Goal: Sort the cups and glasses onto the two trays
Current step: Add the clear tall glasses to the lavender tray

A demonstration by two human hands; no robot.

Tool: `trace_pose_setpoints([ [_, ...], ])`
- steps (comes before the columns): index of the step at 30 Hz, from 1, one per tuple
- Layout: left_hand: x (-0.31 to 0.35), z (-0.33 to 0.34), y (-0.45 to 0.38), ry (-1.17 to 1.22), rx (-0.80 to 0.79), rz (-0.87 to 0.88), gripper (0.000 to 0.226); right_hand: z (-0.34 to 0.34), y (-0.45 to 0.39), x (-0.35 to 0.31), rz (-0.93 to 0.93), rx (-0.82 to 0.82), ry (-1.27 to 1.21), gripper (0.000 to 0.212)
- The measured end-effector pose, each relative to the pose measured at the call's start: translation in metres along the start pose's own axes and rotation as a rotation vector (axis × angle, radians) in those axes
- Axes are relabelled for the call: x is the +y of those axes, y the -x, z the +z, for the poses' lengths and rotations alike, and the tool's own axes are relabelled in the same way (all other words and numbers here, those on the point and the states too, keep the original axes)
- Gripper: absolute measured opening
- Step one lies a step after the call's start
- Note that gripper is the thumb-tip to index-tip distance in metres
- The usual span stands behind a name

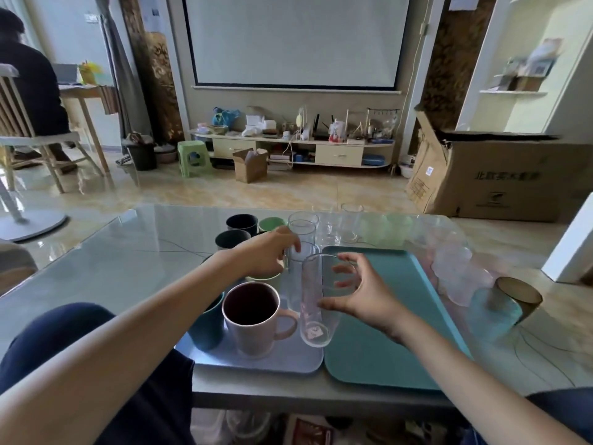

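Note:
A pale lilac tray [282,358] lies at the table's front with a pink mug [253,319] and a teal cup [208,326] on it. To its right lies a teal tray [394,342]. My right hand [362,297] grips a tall clear glass [313,303] over the seam between the two trays. My left hand [266,252] holds another tall clear glass [301,239] just behind it. Dark cups [232,239] and a green cup [271,223] stand behind the lilac tray. Several clear glasses [340,226] stand beyond the teal tray.
Frosted pinkish glasses [455,264] cluster right of the teal tray, with a dark amber-rimmed glass [516,297] nearer the table's right edge. A cardboard box [500,175] stands on the floor at the right. A person sits at a desk at the far left.

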State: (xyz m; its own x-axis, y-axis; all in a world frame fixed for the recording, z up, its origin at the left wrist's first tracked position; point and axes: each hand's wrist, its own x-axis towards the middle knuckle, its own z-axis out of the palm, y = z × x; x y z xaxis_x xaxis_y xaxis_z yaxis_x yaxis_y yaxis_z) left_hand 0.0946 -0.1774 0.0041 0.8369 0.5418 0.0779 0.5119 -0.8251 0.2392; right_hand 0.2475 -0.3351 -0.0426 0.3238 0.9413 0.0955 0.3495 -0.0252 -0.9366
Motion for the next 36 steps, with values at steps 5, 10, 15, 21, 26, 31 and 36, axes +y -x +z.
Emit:
trace_pose_setpoints([
  [5, -0.003, -0.003, 0.015, 0.08, 0.121, -0.041, 0.013, 0.013, -0.001, 0.009, 0.0, -0.012, -0.031, 0.088],
  [10, -0.007, 0.003, 0.033, 0.323, -0.126, -0.092, 0.007, 0.023, -0.005, 0.013, -0.013, -0.011, -0.024, 0.092],
  [15, -0.003, 0.014, 0.04, 0.361, -0.409, -0.172, 0.01, 0.034, 0.0, 0.014, -0.016, -0.057, 0.001, 0.096],
  [21, -0.008, 0.024, 0.048, 0.256, -0.582, -0.176, 0.031, 0.041, 0.003, 0.017, -0.042, -0.05, 0.079, 0.097],
  [26, -0.011, 0.029, 0.053, 0.153, -0.527, -0.127, 0.049, 0.043, 0.005, 0.018, -0.064, -0.03, 0.093, 0.097],
  [31, -0.014, 0.025, 0.052, 0.13, -0.566, -0.108, 0.05, 0.042, 0.006, 0.018, -0.069, -0.038, 0.095, 0.097],
  [36, -0.016, 0.024, 0.05, 0.122, -0.584, -0.109, 0.053, 0.042, 0.007, 0.018, -0.06, -0.031, 0.104, 0.097],
])
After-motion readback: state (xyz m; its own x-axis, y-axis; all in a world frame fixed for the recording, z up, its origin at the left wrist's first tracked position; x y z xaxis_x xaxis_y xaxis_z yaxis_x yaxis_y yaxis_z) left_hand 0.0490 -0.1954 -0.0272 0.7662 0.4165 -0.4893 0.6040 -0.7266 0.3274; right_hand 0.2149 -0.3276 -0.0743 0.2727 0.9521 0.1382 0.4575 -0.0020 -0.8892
